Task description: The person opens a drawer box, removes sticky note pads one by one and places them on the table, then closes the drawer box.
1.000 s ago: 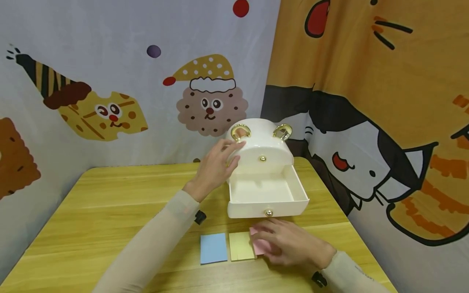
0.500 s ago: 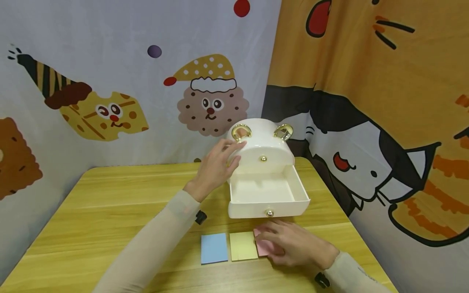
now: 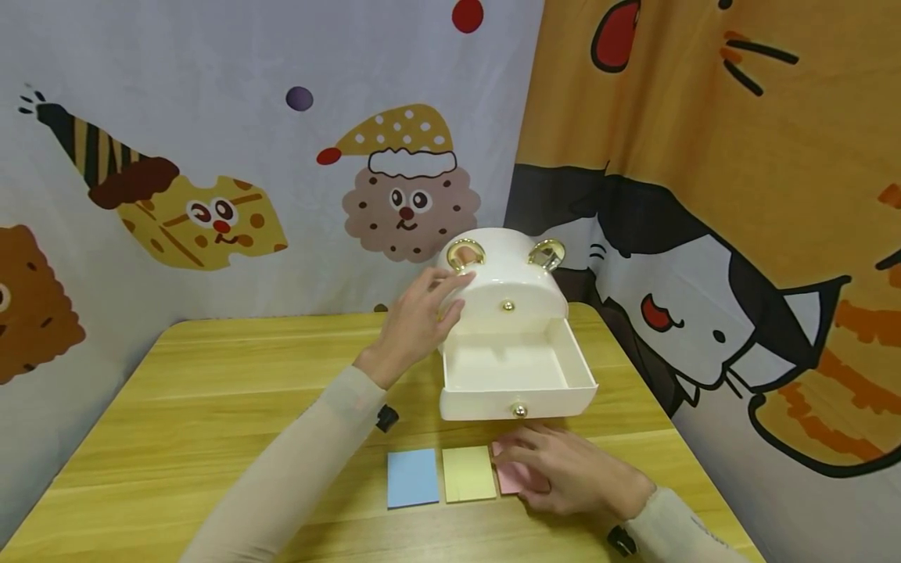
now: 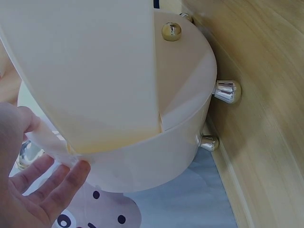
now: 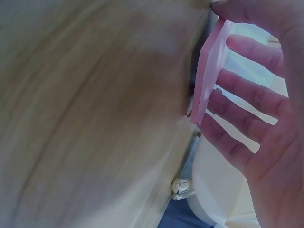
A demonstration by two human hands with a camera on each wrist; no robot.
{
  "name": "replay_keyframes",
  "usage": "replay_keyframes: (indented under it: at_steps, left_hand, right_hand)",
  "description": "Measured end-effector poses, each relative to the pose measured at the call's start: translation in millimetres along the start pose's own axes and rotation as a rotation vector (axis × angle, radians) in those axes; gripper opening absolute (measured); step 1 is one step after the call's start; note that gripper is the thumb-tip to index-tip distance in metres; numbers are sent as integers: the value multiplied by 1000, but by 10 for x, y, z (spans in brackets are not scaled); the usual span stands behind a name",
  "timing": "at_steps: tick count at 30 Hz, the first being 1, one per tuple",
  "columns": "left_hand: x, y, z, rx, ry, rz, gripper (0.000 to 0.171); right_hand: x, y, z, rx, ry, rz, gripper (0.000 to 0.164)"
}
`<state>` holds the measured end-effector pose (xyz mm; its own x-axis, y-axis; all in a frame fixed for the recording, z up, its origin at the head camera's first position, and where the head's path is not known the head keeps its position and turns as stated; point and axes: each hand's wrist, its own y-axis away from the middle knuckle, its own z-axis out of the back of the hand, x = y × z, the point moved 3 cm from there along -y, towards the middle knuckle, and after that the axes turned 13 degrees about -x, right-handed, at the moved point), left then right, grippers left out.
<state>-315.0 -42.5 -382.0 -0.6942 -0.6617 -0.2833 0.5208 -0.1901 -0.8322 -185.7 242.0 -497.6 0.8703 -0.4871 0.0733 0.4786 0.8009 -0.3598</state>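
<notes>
A white storage box (image 3: 503, 258) with gold ears stands at the back of the table, its lower drawer (image 3: 479, 405) pulled out. My left hand (image 3: 415, 320) rests on the box's left side, fingers nearly straight and touching the wall by the rim in the left wrist view. In front of the drawer, my right hand (image 3: 573, 473) holds a pink sticky note pad (image 5: 211, 71) between thumb and fingertips, low over the wood. Left of it lie a yellow sticky note pad (image 3: 469, 474) and a blue sticky note pad (image 3: 412, 478), side by side.
The wooden table (image 3: 211, 414) extends to the left of the box. A printed cloth (image 3: 232, 78) hangs right behind it, and an orange cartoon curtain (image 3: 704, 133) along the right. A gold knob (image 3: 519, 410) juts from the drawer front.
The pink pad has shifted right under my right hand, from overlapping the yellow pad to lying beside it. My left hand stays on the box.
</notes>
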Motion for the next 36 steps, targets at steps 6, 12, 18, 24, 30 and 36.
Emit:
replay_keyframes:
  at_steps: [6,12,18,24,30,36]
  left_hand:
    - [0,2,-5,8,-6,5,47]
    - [-9,-5,8,18,-11,18,47]
    - [-6,-4,5,18,-11,18,47]
    - [-2,-7,2,32,-9,31,48]
    - [0,-5,-4,18,-15,18,48]
    - [-3,1,-8,-11,-11,-7,48]
  right_hand:
    - [1,7,14,18,-9,-12,54]
    - [-1,15,11,28,-20,-20,52]
    - [-6,13,5,30,-19,-25,52]
    - [-1,7,7,5,-12,-9,52]
    - [15,-16,28,-84,22,48,52]
    - [48,-59,68,-216,39,107,44]
